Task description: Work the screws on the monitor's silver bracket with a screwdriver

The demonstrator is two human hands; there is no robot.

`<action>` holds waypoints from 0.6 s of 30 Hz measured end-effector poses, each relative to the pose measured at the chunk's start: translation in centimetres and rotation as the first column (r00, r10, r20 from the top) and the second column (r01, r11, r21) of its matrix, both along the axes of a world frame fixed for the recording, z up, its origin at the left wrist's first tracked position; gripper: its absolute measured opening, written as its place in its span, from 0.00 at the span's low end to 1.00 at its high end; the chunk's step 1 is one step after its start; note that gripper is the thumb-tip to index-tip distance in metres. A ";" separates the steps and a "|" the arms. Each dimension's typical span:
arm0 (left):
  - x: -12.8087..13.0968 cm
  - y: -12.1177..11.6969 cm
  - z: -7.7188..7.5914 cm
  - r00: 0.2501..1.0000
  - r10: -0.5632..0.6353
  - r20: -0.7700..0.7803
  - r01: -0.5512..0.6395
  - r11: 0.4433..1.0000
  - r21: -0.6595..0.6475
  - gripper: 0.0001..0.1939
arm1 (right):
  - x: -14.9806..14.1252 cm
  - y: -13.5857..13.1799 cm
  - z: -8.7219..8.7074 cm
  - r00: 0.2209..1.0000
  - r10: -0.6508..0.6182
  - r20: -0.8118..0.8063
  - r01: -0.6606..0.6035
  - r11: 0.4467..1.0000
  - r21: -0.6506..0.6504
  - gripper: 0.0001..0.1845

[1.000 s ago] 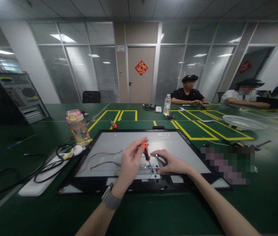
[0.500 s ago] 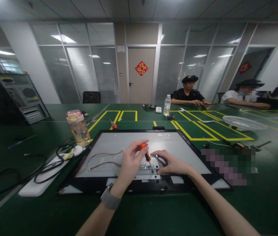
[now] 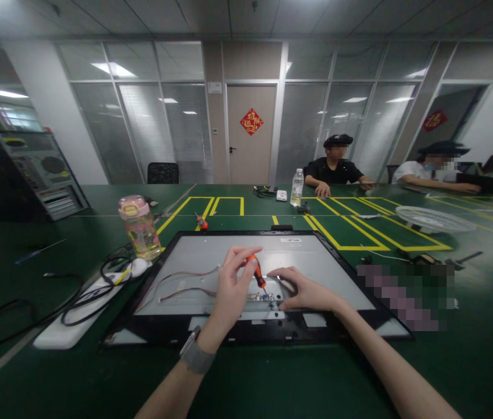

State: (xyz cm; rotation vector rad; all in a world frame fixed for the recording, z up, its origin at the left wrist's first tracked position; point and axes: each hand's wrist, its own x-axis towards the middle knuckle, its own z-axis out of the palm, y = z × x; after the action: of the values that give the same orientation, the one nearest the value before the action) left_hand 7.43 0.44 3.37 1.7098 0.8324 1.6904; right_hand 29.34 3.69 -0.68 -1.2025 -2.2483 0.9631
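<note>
My left hand [image 3: 234,285] is closed around the orange and black handle of a screwdriver [image 3: 258,273]. The tool tilts, its tip down by a small circuit board [image 3: 265,297] on the back of a flat display panel [image 3: 194,250]. My right hand [image 3: 305,289] curls round the right side of a light metal plate [image 3: 276,286] there, thumb at the near side and fingers at the far side; the contact is partly hidden. Thin wires [image 3: 185,290] run left from the board across the grey panel back. A black frame [image 3: 338,331] borders the panel.
Left of the panel are a white power strip [image 3: 61,331] with black cables, a pink-lided bottle [image 3: 139,227] and a computer case [image 3: 28,174]. Behind it lie a red screwdriver [image 3: 202,222] and a water bottle [image 3: 297,187]. A white round grille [image 3: 432,218] lies right. People sit opposite.
My hands stay in nearly the same place, and the screwdriver handle has shifted slightly. The person in black opposite has moved a hand left on the table.
</note>
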 end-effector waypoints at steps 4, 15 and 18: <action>0.0 -0.1 0.0 0.998 -0.064 -0.009 0.063 0.997 -0.041 0.15 | 0.0 0.0 0.1 1.000 0.012 -0.004 -0.012 1.000 0.010 0.40; -0.2 -0.2 0.1 1.000 0.007 -0.022 -0.006 0.999 0.032 0.14 | 0.2 0.1 -0.1 1.000 0.011 -0.008 -0.011 1.000 -0.005 0.41; -0.1 -0.1 0.0 0.999 0.028 -0.040 -0.026 0.999 0.044 0.11 | 0.1 0.0 0.1 1.000 0.013 -0.005 -0.013 1.000 -0.003 0.41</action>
State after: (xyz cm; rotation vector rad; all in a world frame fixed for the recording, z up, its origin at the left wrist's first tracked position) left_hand 7.33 0.31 3.38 1.7741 0.8469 1.7085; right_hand 29.43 3.66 -0.62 -1.1870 -2.2537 0.9743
